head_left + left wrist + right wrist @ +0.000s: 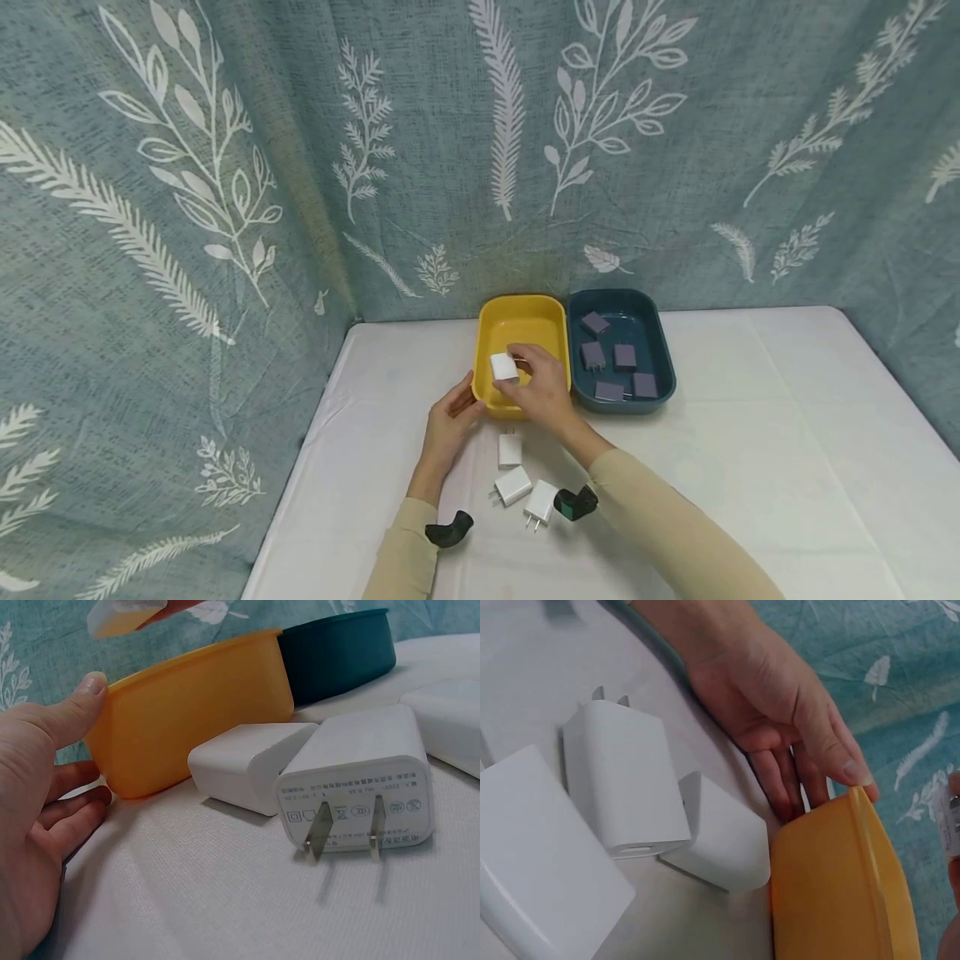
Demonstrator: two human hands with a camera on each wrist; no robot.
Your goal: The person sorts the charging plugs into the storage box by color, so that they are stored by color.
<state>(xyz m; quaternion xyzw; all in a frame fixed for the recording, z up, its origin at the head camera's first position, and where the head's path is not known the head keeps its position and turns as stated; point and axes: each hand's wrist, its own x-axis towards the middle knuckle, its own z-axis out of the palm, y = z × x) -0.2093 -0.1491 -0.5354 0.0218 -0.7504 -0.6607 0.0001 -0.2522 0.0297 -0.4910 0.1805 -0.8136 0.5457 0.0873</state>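
White | blocky charger [504, 367] | rounded corners, plain top | above yellow tray [525, 308]

Leafy blue-green curtain [442, 150], white-covered table [787, 433]

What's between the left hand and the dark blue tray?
The yellow tray, with the right hand holding a white charger above it; the head view shows this.

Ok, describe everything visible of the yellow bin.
The yellow bin is an open, thin-rimmed rounded rectangle, smooth like plastic. It stands upright on the white tablecloth, left of the blue bin. Its visible inside looks bare. The left hand touches its near-left corner; the right hand holds a white charger over it.
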